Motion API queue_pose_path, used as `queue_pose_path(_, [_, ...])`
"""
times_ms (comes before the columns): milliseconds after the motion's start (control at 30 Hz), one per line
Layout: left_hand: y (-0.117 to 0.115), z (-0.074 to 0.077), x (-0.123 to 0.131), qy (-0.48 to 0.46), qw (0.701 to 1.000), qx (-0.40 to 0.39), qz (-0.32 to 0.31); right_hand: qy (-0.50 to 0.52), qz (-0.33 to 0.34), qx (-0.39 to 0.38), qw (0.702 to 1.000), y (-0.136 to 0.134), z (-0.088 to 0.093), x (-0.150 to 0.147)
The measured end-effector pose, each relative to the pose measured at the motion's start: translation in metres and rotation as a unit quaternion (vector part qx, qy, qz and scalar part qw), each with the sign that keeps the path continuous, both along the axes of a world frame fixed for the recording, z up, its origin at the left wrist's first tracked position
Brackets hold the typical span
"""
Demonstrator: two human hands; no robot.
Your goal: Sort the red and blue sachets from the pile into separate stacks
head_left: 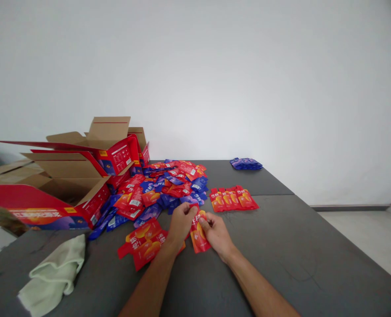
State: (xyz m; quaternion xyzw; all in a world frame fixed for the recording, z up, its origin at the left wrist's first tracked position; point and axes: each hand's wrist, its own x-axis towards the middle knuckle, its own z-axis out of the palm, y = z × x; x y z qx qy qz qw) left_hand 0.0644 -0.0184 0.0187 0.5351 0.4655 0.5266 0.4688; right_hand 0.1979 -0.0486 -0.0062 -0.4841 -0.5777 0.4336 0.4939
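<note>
A: Where did the red sachet lie?

B: Between both hands on the table, long axis running away from the person; left hand pinched its upper edge, right hand its right side, equally near.

A: What stayed unclear?

B: Its print, and the fingertips' exact grip; the mixed pile lay just beyond.

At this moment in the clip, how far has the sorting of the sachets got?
Early on, it seems. Done: a short row of red sachets laid out side by side and a small stack of blue sachets at the far edge of the table. In hand: the left hand and right hand hold one red sachet between them. Left: the big mixed red-and-blue pile beside the open boxes.
</note>
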Motion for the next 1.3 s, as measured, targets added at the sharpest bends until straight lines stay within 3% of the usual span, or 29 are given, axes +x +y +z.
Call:
queue_pose_path(200, [0.001, 0.003, -0.005, 0.011, 1.0, -0.007, 0.016, 0.037, 0.006, -0.011, 0.999, -0.001, 0.0, -0.004])
queue_pose_path(300, [0.002, 0.0, -0.007, -0.013, 0.999, -0.036, 0.036, 0.063, -0.026, -0.007, 0.998, 0.001, 0.0, -0.003])
queue_pose_path(500, [-0.006, 0.001, 0.001, -0.055, 0.978, -0.163, -0.116, -0.011, -0.15, 0.043, 0.988, 0.007, 0.001, 0.011])
queue_pose_path(633, [-0.002, -0.007, 0.002, -0.084, 0.987, -0.124, -0.061, -0.12, -0.192, 0.095, 0.969, 0.0, 0.004, 0.006])
queue_pose_path(800, [0.01, -0.023, -0.004, -0.114, 0.99, -0.081, 0.027, -0.264, -0.138, 0.173, 0.939, -0.015, 0.001, -0.012])
queue_pose_path(967, [0.01, -0.022, -0.001, -0.151, 0.985, -0.084, 0.017, -0.325, -0.154, 0.175, 0.917, -0.014, -0.008, -0.011])
queue_pose_path(1200, [0.006, -0.015, 0.004, -0.132, 0.989, -0.068, 0.01, -0.304, -0.156, 0.156, 0.927, -0.013, 0.0, -0.002])
queue_pose_path(1300, [0.005, -0.013, 0.01, -0.124, 0.99, -0.06, -0.014, -0.304, -0.183, 0.177, 0.918, -0.008, -0.003, 0.003])
